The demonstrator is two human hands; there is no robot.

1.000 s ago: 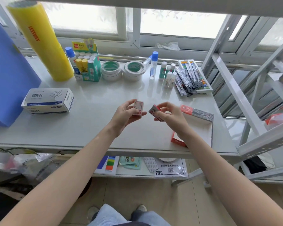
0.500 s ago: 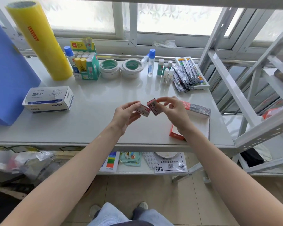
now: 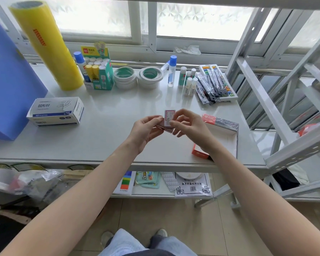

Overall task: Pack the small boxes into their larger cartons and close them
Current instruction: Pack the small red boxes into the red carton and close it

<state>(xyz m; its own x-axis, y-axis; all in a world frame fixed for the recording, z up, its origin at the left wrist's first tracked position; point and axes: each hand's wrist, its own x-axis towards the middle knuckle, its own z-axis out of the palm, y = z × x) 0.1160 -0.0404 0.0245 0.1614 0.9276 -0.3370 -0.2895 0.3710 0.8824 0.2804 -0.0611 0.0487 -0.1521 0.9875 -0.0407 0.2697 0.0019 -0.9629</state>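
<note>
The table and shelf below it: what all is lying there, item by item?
small boxes: two, red and white, held over the table's middle
open carton: one, red, white inside, table right
paper-clip carton: one, white and blue, table left
film roll: one, yellow, back left
glue-stick box: one, green, back
tape stacks: two, white, back middle
glue bottles: two visible, blue caps, back
pen packs: several, dark, back right
leaflets: several, lower shelf
hands: left, right, each gripping the boxes
</note>
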